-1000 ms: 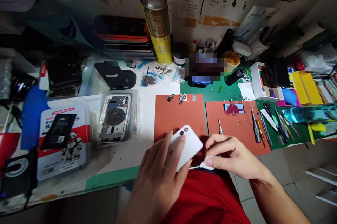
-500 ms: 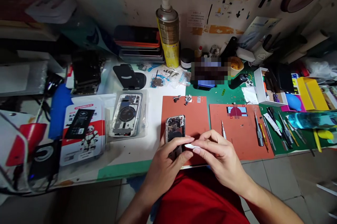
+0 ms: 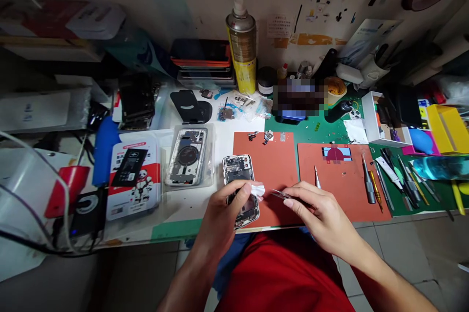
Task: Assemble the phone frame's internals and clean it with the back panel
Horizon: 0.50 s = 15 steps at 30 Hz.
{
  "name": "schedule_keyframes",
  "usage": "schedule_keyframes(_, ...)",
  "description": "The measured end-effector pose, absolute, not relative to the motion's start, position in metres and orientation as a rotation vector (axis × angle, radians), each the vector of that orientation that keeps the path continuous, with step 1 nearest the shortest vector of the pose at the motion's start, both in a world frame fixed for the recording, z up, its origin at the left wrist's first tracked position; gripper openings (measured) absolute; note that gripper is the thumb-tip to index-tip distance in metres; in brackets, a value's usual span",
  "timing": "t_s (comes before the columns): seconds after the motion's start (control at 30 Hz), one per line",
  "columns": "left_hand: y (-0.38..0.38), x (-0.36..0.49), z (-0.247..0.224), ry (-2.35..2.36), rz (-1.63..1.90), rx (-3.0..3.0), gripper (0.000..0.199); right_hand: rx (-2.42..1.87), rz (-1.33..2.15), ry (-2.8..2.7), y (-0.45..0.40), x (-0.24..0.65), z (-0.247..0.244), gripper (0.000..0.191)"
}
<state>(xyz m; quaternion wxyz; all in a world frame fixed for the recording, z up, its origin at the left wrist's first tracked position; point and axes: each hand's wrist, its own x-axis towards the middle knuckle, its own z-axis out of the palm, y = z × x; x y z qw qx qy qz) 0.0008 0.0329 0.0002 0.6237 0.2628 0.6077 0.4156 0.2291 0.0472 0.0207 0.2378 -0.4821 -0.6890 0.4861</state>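
the left hand (image 3: 224, 210) hides part of the opened phone (image 3: 240, 165) by the front edge of the worktop (image 3: 188, 207). pixel blur masks a blue-bottomed object (image 3: 293, 116) toward the back edge. the picture's right edge cuts off the yellow tray (image 3: 444, 120).

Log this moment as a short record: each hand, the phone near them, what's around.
Left hand: pinches a crumpled white piece
Right hand: holds a slim metal tool, tip apart from that piece
Open phone: partly under left hand, internals showing
Left of phone: another phone housing
Farther back: small metal parts on an orange mat; spray can
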Motion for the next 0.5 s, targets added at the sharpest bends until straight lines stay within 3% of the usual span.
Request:
schedule_keyframes(0.27, 0.033, 0.001, -0.008, 1.415, 0.942, 0.550, 0.050, -1.243, 1.048, -1.932, 0.040, 0.219, 0.020, 0.032)
schedule_keyframes(0.5, 0.032, 0.003, -0.007, 1.432, 0.912, 0.661, 0.057, -1.232, 0.985, -1.998, 0.044, 0.219, 0.018, 0.025)
